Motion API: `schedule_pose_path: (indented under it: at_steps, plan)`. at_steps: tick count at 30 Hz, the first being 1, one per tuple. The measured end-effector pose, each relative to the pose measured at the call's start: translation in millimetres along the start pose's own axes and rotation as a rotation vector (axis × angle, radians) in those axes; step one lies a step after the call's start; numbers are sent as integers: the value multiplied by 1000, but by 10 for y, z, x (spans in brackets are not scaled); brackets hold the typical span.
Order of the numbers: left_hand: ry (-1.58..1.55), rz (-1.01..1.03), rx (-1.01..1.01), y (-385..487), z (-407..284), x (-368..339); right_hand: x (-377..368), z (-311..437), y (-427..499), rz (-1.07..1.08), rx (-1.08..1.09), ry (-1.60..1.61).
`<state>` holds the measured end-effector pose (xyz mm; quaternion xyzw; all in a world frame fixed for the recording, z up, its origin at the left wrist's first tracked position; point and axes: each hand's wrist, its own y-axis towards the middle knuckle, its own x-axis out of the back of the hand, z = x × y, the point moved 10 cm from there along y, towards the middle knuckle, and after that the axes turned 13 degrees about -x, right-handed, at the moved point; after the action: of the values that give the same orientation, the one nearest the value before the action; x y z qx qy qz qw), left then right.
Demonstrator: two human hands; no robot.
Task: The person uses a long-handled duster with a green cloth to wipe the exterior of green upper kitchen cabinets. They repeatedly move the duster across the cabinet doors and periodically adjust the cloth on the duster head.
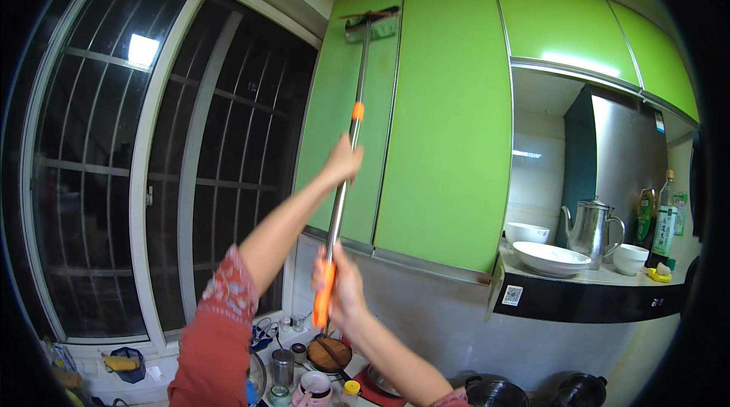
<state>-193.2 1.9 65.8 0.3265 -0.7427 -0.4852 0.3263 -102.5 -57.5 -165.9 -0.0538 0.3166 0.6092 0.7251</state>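
My left hand [342,161] is closed around the metal pole [339,213] of a long-handled squeegee or brush, below its orange collar [358,111]. Lower down, my right hand [345,287] grips the pole's orange handle [324,296]. The blurred head [372,26], with a dark frame and a pale, greenish lower part, is against the upper part of the leftmost green cabinet door [348,139]. Beside it stands a wider green cabinet door [447,122].
A barred window [137,201] is at left. On the range hood ledge [604,278] at right stand a white plate [550,258], a metal kettle [590,230], bowls and bottles. Below are a pink mug [312,390], a yellow-lidded jar [351,389], a wooden lid [329,353] and black pots [496,393].
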Motion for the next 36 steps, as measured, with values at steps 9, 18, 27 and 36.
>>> schedule_pose_path:
  at_steps: [9,18,27,36]
  plan:
    - [-53,126,65,1255,-526,280,-721,1444,733,-143,143,-99]
    - [-257,64,67,155,-480,344,-752,1177,797,-72,159,-110]
    - [-127,61,47,-2190,-37,-148,594,-652,-317,-306,71,-152]
    - [-79,70,39,-1055,194,283,33,5,551,-181,165,-179]
